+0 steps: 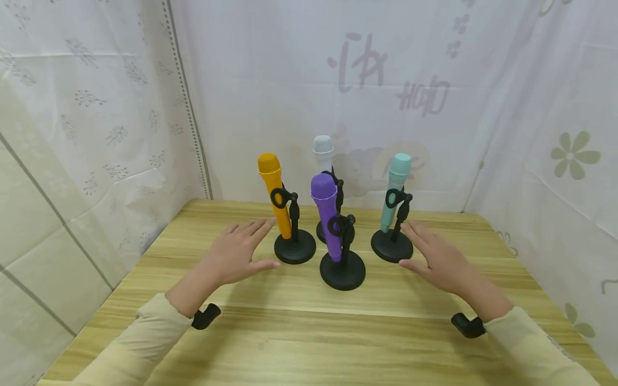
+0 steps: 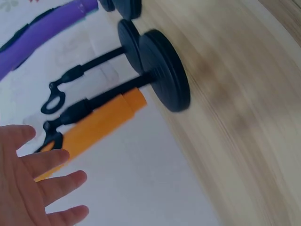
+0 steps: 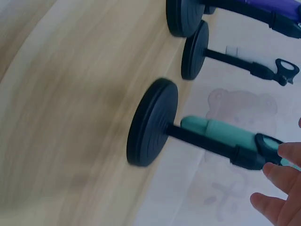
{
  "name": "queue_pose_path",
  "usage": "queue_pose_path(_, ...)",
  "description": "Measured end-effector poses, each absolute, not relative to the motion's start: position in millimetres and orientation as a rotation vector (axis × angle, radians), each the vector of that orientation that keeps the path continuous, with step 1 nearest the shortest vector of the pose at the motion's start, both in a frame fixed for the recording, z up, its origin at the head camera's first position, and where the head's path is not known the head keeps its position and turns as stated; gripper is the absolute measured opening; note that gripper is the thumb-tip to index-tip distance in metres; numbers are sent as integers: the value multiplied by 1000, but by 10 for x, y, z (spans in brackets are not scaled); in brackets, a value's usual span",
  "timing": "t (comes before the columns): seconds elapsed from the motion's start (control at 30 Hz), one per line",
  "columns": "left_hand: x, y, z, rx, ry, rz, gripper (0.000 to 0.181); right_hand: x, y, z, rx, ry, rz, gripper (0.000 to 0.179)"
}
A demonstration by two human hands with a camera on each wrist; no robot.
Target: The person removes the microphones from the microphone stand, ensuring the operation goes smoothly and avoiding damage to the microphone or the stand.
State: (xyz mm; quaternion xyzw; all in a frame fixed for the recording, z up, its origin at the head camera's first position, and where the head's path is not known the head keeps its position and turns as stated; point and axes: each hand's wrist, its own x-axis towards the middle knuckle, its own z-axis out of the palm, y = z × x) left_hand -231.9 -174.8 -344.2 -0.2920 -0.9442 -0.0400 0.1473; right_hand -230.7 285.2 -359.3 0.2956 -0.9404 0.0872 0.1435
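My left hand (image 1: 236,253) reaches out with straight, spread fingers, its fingertips near the orange microphone (image 1: 271,182). That microphone leans in the ring clip of a black stand (image 1: 295,251). Over on the right, my right hand (image 1: 438,258) has its fingers extended beside the teal microphone (image 1: 398,171) and its round-based black stand (image 1: 391,246). Between the hands, a purple microphone (image 1: 328,214) tilts in its stand (image 1: 344,276) at the front. Partly hidden behind it is a white microphone (image 1: 323,147) in another stand. Neither hand holds anything.
All the stands are on a wood-grain table (image 1: 309,343). Patterned white cloth (image 1: 270,96) hangs behind the table and at both sides. A black strap piece (image 1: 206,316) is at the left wrist and a similar black piece (image 1: 468,325) at the right.
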Motion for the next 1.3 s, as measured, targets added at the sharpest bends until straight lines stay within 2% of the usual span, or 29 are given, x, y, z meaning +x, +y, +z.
queue_pose_path(0.37, -2348, -1447, -3467, -906, -2636, -432, 89, -2365, 2564, -3720, 886, -2610, 607, 76)
queue_pose_path(0.83, -2435, -1107, -3529, -866, -2522, -1055, 74, -2489, 2214, -3901, 881, -2416, 1195, 66)
queue_pose_path(1.17, -2530, -911, -3523, -835, -2378, -1401, 64, -2486, 1963, -3843, 775, -2384, 1548, 58)
queue_pose_path(1.3, -2557, -818, -3513, -799, -2290, -1542, 57, -2568, 1903, -3940, 709, -2336, 1694, 56)
